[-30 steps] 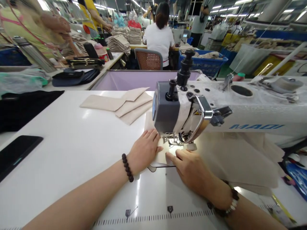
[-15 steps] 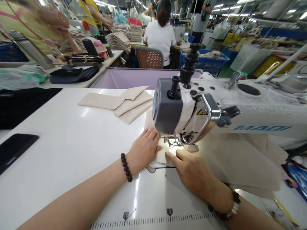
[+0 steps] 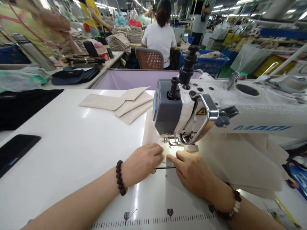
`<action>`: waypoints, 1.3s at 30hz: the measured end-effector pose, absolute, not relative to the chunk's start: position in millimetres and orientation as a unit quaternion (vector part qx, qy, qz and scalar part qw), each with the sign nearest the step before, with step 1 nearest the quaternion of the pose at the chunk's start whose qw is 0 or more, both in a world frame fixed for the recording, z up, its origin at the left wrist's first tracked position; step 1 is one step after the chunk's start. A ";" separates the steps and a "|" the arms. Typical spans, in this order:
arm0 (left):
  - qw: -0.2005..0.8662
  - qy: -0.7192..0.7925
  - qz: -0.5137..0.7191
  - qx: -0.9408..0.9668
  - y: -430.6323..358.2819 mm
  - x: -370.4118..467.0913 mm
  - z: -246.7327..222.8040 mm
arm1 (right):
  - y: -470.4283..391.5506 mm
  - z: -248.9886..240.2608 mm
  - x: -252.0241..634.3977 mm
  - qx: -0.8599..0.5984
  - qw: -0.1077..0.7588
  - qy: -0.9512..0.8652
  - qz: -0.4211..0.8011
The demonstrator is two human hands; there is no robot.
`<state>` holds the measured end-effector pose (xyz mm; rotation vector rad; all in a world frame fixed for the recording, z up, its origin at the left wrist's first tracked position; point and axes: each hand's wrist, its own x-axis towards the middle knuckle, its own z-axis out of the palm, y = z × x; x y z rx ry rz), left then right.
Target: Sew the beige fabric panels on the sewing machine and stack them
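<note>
Bare white table (image 3: 72, 150) left of left hand (image 3: 141, 163); sewing machine (image 3: 192, 108) crowds just above. Both hands flat, fingers extended, pressing beige fabric (image 3: 150, 135); right hand (image 3: 192, 172) w/ fingertips touching left's.

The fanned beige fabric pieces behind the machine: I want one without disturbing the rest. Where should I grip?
Probably the top piece of the fabric pieces by its free pointed end near the sewing machine, coming from above; that corner lies uppermost and uncovered.

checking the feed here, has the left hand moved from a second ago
Yes. The left hand has slid back toward the person, away from the sewing machine head, along the beige fabric.
</note>
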<state>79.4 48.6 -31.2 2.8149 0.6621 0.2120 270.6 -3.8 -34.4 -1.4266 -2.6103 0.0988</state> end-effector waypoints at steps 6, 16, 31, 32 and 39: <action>0.121 0.241 0.087 0.959 54.4 82.0 -38.3 | -0.6 -34.9 266.4 -0.508 0.065 -0.859 0.017; 0.113 0.287 0.118 0.944 68.6 90.8 -39.3 | 1.7 -33.8 262.3 -0.535 0.042 -0.844 0.002; 0.109 0.315 0.118 0.936 77.3 91.1 -42.3 | 1.5 -28.8 261.2 -0.541 0.010 -0.841 0.016; 0.109 0.313 0.117 0.936 77.4 90.8 -42.2 | 1.3 -29.0 261.5 -0.541 0.010 -0.841 0.016; 0.087 0.326 0.025 0.941 50.5 88.0 -22.6 | 1.2 -29.5 265.3 -0.524 0.054 -0.848 0.055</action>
